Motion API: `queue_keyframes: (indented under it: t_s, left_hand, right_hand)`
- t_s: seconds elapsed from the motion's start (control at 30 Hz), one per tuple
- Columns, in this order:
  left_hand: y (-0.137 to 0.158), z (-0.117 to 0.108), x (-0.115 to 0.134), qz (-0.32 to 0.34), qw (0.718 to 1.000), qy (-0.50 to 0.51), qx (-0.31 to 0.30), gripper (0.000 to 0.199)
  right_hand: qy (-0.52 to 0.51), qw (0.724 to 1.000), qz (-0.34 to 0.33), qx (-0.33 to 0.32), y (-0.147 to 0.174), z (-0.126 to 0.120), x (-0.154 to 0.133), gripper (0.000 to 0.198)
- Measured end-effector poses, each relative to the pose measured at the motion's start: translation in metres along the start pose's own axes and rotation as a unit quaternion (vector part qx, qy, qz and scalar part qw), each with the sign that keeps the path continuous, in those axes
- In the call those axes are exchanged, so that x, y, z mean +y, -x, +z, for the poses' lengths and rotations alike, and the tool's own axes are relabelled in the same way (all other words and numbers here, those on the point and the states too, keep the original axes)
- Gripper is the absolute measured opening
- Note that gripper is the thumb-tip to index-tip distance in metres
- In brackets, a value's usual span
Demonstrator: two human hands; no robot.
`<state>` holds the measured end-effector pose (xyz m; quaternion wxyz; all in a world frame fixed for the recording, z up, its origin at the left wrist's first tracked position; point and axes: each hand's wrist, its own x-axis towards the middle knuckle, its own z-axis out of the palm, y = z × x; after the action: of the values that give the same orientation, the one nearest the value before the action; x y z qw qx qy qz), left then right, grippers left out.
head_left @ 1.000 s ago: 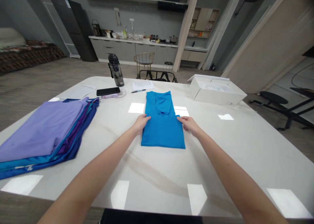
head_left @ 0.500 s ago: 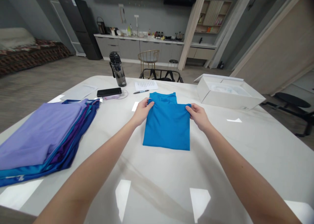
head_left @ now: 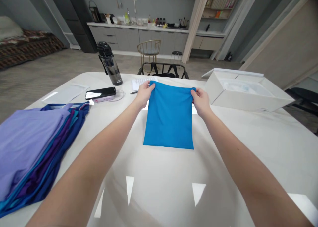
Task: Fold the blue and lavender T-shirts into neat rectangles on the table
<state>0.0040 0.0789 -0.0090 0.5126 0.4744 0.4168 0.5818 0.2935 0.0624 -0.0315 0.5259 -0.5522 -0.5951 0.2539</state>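
Note:
A blue folded shirt (head_left: 170, 117) hangs or lies stretched between my hands over the middle of the white table (head_left: 159, 184). My left hand (head_left: 145, 92) pinches its far left corner, thumb on top. The far right corner is pinched by my right hand (head_left: 200, 100). Both hands are closed on the cloth, and its near edge rests toward me as a straight hem. What lies behind the shirt's far edge is hidden. To the left is a pile of folded clothes (head_left: 32, 134), lilac on top with blue and purple layers below.
A dark water bottle (head_left: 110, 64) stands at the back left, near a phone (head_left: 100, 93) and a sheet of paper (head_left: 67, 92). Behind my left hand lie a printed sheet (head_left: 137, 84) and a pen (head_left: 134, 92). An open white box (head_left: 240, 99) sits at the back right.
Both hands have moved away from me and up with the shirt's far edge, which now covers the neck part seen before. The view has tilted down slightly.

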Motion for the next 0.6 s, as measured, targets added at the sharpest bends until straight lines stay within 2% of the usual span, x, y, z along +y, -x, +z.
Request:
queue_keyframes:
  t_s: [0.1, 0.2, 0.27, 0.37, 0.47, 0.53, 0.6]
  left_hand:
    - [-0.028, 0.001, -0.010, -0.074, 0.995, 0.058, 0.016, 0.012]
    - [-0.045, 0.000, -0.030, -0.185, 0.978, 0.092, 0.016, 0.009]
    - [-0.055, -0.001, -0.040, -0.204, 0.974, 0.099, 0.001, 0.009]
    - [-0.070, -0.005, -0.050, -0.171, 0.983, 0.070, 0.000, 0.015]
    - [-0.072, -0.010, -0.059, -0.110, 0.983, -0.122, 0.083, 0.022]
    - [-0.062, -0.009, -0.063, -0.014, 0.947, -0.296, 0.124, 0.033]
    - [-0.046, -0.001, -0.065, 0.098, 0.890, -0.435, 0.095, 0.043]
  right_hand:
    - [0.022, 0.998, 0.043, 0.041, -0.029, 0.022, 0.012, 0.032]
    - [0.090, 0.988, 0.126, -0.001, -0.043, 0.043, 0.029, 0.029]
    - [0.111, 0.986, 0.123, -0.001, -0.048, 0.050, 0.038, 0.029]
    - [0.115, 0.990, 0.071, 0.031, -0.054, 0.052, 0.050, 0.033]
    - [0.175, 0.981, 0.080, 0.018, -0.057, 0.052, 0.060, 0.036]
    - [0.225, 0.971, 0.075, -0.011, -0.056, 0.054, 0.063, 0.037]
    - [0.249, 0.968, 0.036, -0.029, -0.053, 0.057, 0.061, 0.046]
